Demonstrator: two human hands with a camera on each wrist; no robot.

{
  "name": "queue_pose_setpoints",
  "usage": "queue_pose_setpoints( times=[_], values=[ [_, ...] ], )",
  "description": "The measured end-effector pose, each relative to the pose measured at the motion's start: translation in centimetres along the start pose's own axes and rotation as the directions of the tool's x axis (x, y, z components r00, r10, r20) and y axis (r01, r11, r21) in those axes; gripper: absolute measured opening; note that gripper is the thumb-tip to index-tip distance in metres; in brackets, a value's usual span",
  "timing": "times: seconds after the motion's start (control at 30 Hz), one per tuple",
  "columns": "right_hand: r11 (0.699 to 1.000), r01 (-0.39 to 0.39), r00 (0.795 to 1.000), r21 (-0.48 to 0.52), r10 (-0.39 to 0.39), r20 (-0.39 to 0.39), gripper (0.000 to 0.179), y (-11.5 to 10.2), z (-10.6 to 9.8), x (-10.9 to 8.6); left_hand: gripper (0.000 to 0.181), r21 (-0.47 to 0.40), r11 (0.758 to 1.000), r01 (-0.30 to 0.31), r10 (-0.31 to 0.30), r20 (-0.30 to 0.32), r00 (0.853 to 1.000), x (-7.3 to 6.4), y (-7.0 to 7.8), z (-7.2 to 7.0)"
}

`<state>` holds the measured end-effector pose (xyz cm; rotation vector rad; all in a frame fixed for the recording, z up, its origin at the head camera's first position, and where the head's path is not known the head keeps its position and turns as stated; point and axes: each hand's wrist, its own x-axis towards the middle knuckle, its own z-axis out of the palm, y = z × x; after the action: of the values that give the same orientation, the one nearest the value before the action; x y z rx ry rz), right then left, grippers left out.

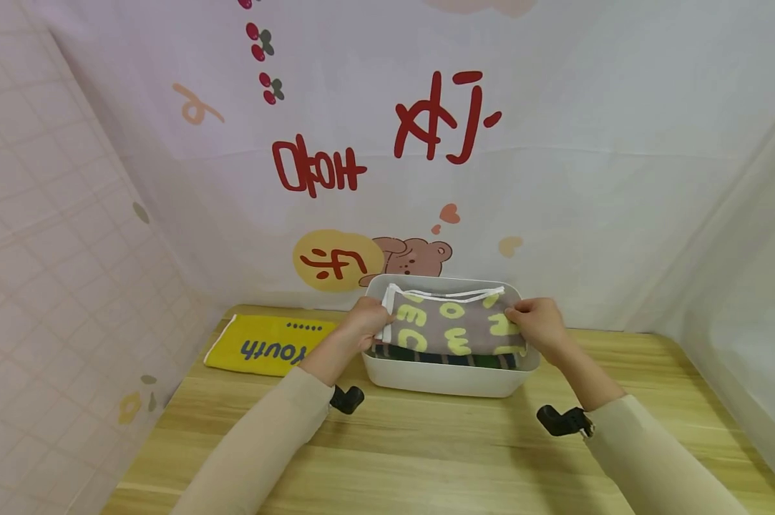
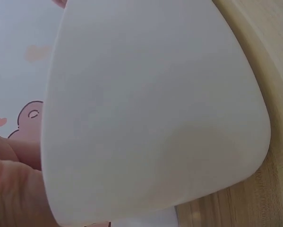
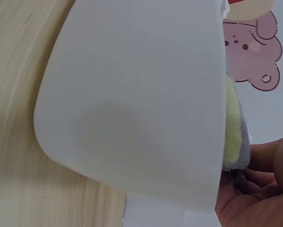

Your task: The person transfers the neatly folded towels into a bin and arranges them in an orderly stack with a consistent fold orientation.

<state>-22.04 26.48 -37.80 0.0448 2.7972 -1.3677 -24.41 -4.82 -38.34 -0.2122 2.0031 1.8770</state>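
Note:
A folded grey towel point(image 1: 435, 330) with yellow letters and a white edging spans the white plastic bin point(image 1: 439, 380) in the head view. My left hand point(image 1: 365, 320) grips its left end at the bin's rim. At the other end, my right hand point(image 1: 539, 322) pinches the towel's edge between thumb and fingers. Beneath it, inside the bin, shows a strip of dark checked cloth point(image 1: 484, 360). The bin's wall point(image 2: 150, 104) fills most of the left wrist view, hiding the left fingertips. In the right wrist view, the towel's yellow-and-grey edge point(image 3: 233, 127) stands above the rim.
Left of the bin, a folded yellow towel point(image 1: 248, 343) with blue "Youth" lettering lies on the wooden table point(image 1: 451, 450). A white printed cloth point(image 1: 587, 214) hangs close behind the bin, with more hanging on both sides.

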Motion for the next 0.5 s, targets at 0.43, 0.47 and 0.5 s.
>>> queue_pose_setpoints(
  times=[0.43, 0.47, 0.5],
  values=[
    [0.996, 0.004, 1.0, -0.09, -0.003, 0.008, 0.019, 0.3, 1.6, 0.5, 0.029, 0.064, 0.998, 0.023, -0.022, -0.023, 1.0, 0.7, -0.5, 0.6],
    [0.996, 0.003, 1.0, -0.09, -0.003, 0.006, 0.019, 0.3, 1.7, 0.5, 0.03, 0.078, 0.997, 0.023, -0.02, -0.028, 0.999, 0.7, -0.6, 0.6],
    [0.996, 0.005, 1.0, -0.094, -0.005, 0.005, 0.019, 0.3, 1.8, 0.5, 0.03, 0.091, 0.996, 0.023, -0.02, -0.033, 0.999, 0.6, -0.7, 0.7]
  ],
)
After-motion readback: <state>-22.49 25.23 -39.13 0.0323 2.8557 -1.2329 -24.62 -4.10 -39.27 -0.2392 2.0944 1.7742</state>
